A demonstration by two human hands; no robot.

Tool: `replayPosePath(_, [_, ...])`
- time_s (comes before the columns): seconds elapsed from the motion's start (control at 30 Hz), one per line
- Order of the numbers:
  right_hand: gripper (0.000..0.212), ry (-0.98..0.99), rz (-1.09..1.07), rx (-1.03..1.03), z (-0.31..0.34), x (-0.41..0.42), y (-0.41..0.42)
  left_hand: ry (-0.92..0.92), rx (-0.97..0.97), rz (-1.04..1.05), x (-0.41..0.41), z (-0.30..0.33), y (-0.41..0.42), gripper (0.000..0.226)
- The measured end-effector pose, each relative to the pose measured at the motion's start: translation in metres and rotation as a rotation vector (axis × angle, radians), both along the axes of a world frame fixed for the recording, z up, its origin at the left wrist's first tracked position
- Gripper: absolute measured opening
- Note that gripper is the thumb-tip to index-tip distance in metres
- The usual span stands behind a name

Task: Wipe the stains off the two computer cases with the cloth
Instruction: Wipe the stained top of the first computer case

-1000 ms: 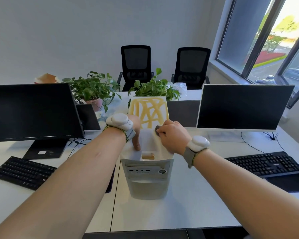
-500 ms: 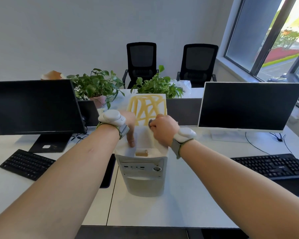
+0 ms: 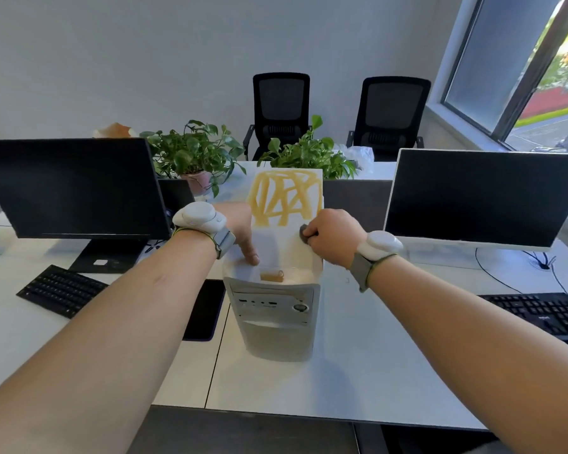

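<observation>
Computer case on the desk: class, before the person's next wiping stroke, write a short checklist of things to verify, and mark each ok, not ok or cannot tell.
1. Cloth in hand: ok, the right hand grips it.
2. Cloth at the stain: ok, at the near right edge of the yellow scribble.
3. Computer case steadied: ok, the left hand rests on its top.
4. Top clean: not ok, scribble and a small brown mark remain.
5. Second case: cannot tell, not in view.
</observation>
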State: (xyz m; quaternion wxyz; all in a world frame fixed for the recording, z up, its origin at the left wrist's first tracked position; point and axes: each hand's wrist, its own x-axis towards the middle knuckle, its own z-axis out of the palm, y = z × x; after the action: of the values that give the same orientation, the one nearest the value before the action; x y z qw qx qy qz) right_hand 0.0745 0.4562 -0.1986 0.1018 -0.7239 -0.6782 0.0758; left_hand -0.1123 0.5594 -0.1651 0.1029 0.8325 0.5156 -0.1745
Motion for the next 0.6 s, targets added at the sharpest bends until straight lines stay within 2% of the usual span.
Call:
replayPosePath(0.1, [0.028,-0.053,-0.044,-0.034,0.0,-0.021,0.017,-0.024,-0.015,-0.024,-0.002,0.001,0.0,0.059])
replayPosePath(0.2, [0.028,-0.03,0.02,-0.029,-0.005,-0.044,0.014,-0.053,0.013,-0.048,-0.012,-0.003,0.0,0.063])
replayPosePath(0.33, [0.022,0.185,0.085,-0.04,-0.009,-0.042,-0.01,-0.081,0.031,-0.109,-0.026,-0.011,0.007,0.071])
replayPosePath(0.43, [0.019,0.211,-0.11,-0.001,-0.008,-0.025,-0.015,-0.08,-0.02,-0.173,-0.036,-0.009,0.019,0.069])
replayPosePath(0.53, [0.022,0.087,-0.349,0.024,-0.007,-0.026,0.008,-0.095,-0.06,-0.23,-0.045,-0.008,0.033,0.064])
replayPosePath(0.6, [0.025,0.027,-0.398,0.013,-0.006,-0.04,0.025,-0.088,0.001,-0.261,-0.049,-0.01,0.038,0.064])
